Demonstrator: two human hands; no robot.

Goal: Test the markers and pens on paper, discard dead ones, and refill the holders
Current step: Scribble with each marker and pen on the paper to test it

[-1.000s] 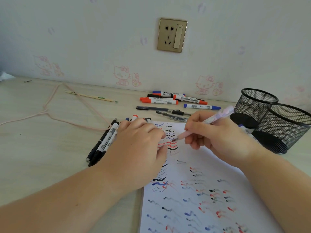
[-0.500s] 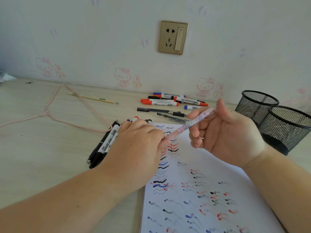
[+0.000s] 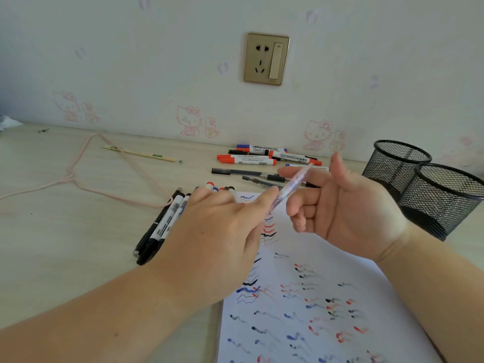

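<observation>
A pink patterned pen (image 3: 294, 182) hangs tilted above the top of the white test paper (image 3: 353, 289), which is covered with red, blue and black squiggles. My left hand (image 3: 222, 231) pinches the pen's lower end between thumb and fingertip. My right hand (image 3: 351, 208) is beside it, palm facing me, thumb lifted off, and the pen's upper part leans on its index and middle fingers. Two black mesh holders (image 3: 400, 163) (image 3: 445, 203) stand to the right. Black markers (image 3: 162, 226) lie partly under my left hand.
Red, blue and black whiteboard markers (image 3: 262, 158) lie in a pile by the wall, with dark gel pens (image 3: 243, 172) in front of them. A pink cord (image 3: 78, 179) and a wooden stick (image 3: 138, 153) lie on the left of the desk. A wall socket (image 3: 266, 58) is above.
The pen left the paper and rose. My right hand turned palm-up and loosened its grip, and my left hand lifted off the sheet and took the pen's lower end.
</observation>
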